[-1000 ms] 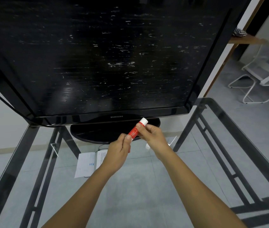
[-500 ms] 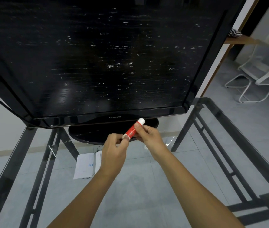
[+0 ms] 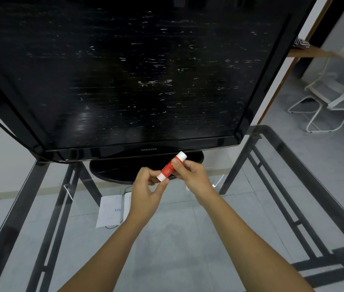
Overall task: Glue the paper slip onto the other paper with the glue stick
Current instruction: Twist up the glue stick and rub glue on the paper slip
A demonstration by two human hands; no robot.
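In the head view, the only one I have, the danger I see first is at the glue stick itself. Both white ends look nearly the same, so I cannot tell which one is the cap. If the cap is pulled with a jerk, I think the stick may jump out of the fingers, fall on the glass tabletop and roll away on such a smooth surface. The cap could also get lost in the same way. A second risk is with the two papers: they lie loose on the glass, so the rubbing of glue may push them around if no hand presses them flat. Now the positions. My right hand is clamped around the red body of the stick, with the fingers curled on its upper half. My left hand pinches the lower white end between thumb and fingertips, as far as I can judge. The stick is tilted, its upper end pointing away toward the base of the television, and it is held in the air above the tabletop. The wider sheet and the narrower sheet lie side by side below the left hand, toward its left, and the wrist partly hides the narrower one.
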